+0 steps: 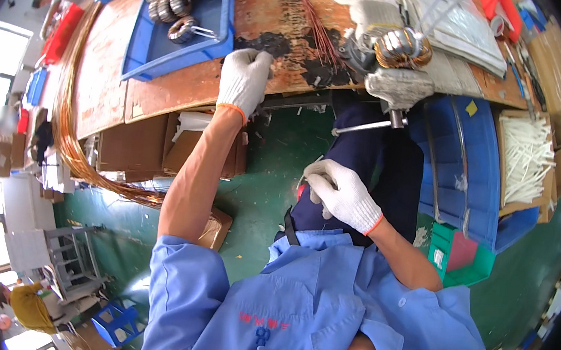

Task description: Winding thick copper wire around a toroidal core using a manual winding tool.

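My left hand, in a white knit glove, is at the front edge of the wooden workbench, beside a blue tray. Its fingers are curled, and whatever they hold is hidden. Over my lap, my right hand is gloved too, its fingers bent together. A small red bit shows beside those fingers, too little to name. Several wound metal ring coils sit in the tray, one lying apart near its front. A copper-wound ring coil rests on a bench vise, above my legs.
Thin reddish wires lie across the bench. A thick bundle of copper wire hangs over its left end. Below on the right stand a blue bin, a box of white strips and a green bin. Another person is far left.
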The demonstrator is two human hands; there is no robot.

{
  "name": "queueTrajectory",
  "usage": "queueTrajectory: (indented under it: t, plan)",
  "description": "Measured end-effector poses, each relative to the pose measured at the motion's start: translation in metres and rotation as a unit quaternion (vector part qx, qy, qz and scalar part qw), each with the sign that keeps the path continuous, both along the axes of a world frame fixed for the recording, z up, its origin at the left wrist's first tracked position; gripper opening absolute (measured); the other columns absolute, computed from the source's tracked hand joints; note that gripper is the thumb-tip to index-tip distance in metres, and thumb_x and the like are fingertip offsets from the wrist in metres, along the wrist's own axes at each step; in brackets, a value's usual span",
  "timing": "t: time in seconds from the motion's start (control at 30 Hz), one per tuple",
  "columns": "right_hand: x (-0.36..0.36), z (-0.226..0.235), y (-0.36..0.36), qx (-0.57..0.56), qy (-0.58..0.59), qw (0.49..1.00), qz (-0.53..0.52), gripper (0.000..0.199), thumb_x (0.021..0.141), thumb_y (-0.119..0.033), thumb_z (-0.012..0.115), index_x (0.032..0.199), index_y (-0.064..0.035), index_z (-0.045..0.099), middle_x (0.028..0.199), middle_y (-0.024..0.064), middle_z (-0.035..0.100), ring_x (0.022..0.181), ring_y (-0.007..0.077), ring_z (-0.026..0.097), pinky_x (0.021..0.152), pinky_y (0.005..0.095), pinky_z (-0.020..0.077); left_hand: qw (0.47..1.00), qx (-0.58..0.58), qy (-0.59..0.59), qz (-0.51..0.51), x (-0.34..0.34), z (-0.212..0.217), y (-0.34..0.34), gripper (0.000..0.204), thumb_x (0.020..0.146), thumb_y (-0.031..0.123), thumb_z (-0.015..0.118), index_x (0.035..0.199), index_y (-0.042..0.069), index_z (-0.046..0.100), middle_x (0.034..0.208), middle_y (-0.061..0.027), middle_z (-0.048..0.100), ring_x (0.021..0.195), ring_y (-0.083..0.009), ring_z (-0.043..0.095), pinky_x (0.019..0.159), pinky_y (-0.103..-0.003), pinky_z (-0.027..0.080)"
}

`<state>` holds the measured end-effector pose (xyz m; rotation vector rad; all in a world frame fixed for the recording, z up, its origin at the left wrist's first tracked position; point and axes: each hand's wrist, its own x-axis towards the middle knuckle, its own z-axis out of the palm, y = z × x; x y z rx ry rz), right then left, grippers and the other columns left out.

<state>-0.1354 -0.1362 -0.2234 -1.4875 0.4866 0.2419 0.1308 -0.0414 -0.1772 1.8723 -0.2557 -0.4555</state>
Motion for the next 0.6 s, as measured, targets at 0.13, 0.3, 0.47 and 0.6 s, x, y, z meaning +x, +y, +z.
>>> queueTrajectory:
  t: [0.13, 0.3, 0.47, 0.6]
  plan:
    - [0.003, 0.0, -0.002, 0.0, 0.0, 1.0, -0.023, 0.021, 0.111, -0.015, 0.062, 0.123, 0.0005, 0.07, 0.083, 0.0071, 0.07, 0.055, 0.0098, 0.058, 0.05, 0.0258, 0.0492, 0.997, -0.004, -0.078, 0.02, 0.003, -0.023, 0.039, 0.04, 0.105, 0.034, 0.062, 0.096, -0.003, 0.075, 0.077, -0.0163, 0.075, 0.062, -0.0261, 0.072, 0.066, -0.042, 0.058]
    - [0.001, -0.012, -0.001, 0.006, 0.011, 1.0, -0.004, 0.022, 0.113, -0.014, 0.06, 0.125, 0.0018, 0.069, 0.08, 0.0058, 0.067, 0.052, 0.0082, 0.056, 0.048, 0.0256, 0.048, 0.943, 0.066, -0.241, 0.218, -0.013, -0.051, 0.129, 0.041, 0.11, 0.04, 0.064, 0.109, 0.001, 0.075, 0.089, -0.0153, 0.076, 0.081, -0.0252, 0.074, 0.081, -0.039, 0.057]
    - [-0.016, -0.033, -0.019, -0.016, 0.083, 0.996, -0.035, 0.021, 0.113, -0.016, 0.06, 0.123, 0.001, 0.068, 0.079, 0.0053, 0.065, 0.049, 0.0089, 0.056, 0.045, 0.0257, 0.0501, 0.8, 0.269, -0.281, 0.456, 0.009, -0.107, 0.29, 0.027, 0.098, 0.031, 0.072, 0.109, 0.006, 0.075, 0.113, -0.0207, 0.073, 0.112, -0.0394, 0.069, 0.103, -0.049, 0.054]
    - [-0.031, -0.046, -0.033, -0.028, 0.09, 0.995, -0.026, 0.021, 0.114, -0.016, 0.058, 0.123, 0.0012, 0.067, 0.079, 0.0059, 0.066, 0.049, 0.0095, 0.057, 0.045, 0.0255, 0.0512, 0.724, 0.264, -0.166, 0.616, 0.025, -0.146, 0.425, 0.042, 0.097, 0.032, 0.071, 0.125, 0.0, 0.066, 0.116, -0.0276, 0.072, 0.111, -0.0413, 0.071, 0.099, -0.05, 0.054]
